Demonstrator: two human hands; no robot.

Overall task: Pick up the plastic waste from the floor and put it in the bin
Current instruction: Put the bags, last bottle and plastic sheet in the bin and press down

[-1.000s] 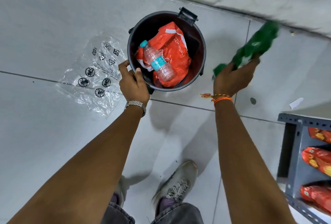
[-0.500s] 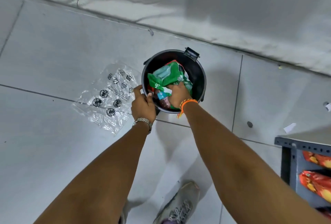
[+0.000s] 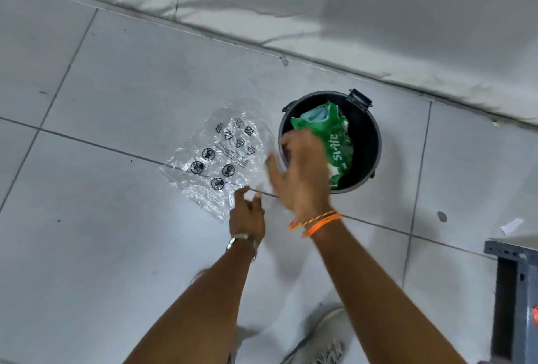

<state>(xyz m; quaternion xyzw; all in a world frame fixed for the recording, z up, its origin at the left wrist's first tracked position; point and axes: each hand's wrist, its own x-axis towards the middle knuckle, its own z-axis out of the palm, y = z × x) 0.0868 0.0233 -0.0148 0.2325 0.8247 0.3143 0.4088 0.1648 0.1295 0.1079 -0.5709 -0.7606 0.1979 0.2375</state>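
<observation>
Our left hand (image 3: 247, 215) sits low at the near edge of the clear plastic bag (image 3: 221, 156), fingers (image 3: 243, 191) loosely open, pinching nothing yet. Our right hand (image 3: 300, 171) hangs over the near-left rim of the black bin (image 3: 369, 133), fingers spread and empty, blurred by motion. The green Sprite wrapper (image 3: 334, 142) is inside the bin but stands up above the rim.

The clear bag lies flat on the floor tiles (image 3: 116, 247), just left of the bin, printed with black warning symbols. It looks like the only large plastic piece left on the floor.

Risks as we judge them:
- A thin film flat on smooth tile gives no edge to grab; fingers may slide over it or lift one layer only.
- The bag is limp and wide; it could drape over the rim and slip back out.
- The bin looks full; the wrapper could spring out when we push more in.
- The bin is light-looking; a push on the rim could tip it.

Around: a wall (image 3: 349, 14) behind the bin, a grey metal rack (image 3: 512, 290) at right, a white scrap (image 3: 511, 225) and a dark spot (image 3: 442, 216) on the tiles near it, our shoe (image 3: 323, 340) below. Nothing blocks the path from bag to bin except the right hand itself.
</observation>
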